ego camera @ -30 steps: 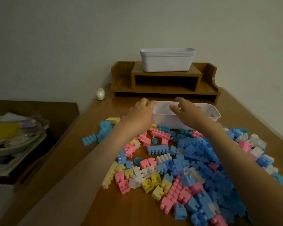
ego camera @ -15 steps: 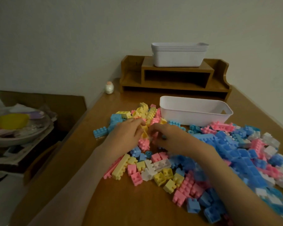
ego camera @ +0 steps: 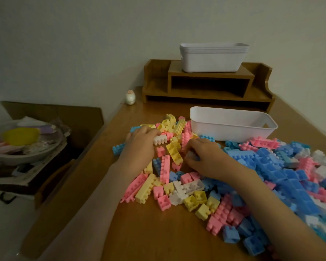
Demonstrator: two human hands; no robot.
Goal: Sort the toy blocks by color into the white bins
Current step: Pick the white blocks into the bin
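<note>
Home; wooden desk [ego camera: 158,242], toy blocks [ego camera: 271,166]

Wooden shelf [ego camera: 211,75], egg figurine [ego camera: 130,97], cluttered cardboard box [ego camera: 51,113]

**Hands leave the bin and go into the pile**

A second ago both hands lay on the near rim of the white bin [ego camera: 224,131]. They then dropped to the toy blocks [ego camera: 174,150] in front of it and met fingertip to fingertip over the yellow and pink pieces. Now they have drawn apart. The left hand [ego camera: 139,146] grips a white block [ego camera: 160,139] that did not show before, and the right hand [ego camera: 205,159] has curled its fingers round a pale block [ego camera: 191,154]
</note>
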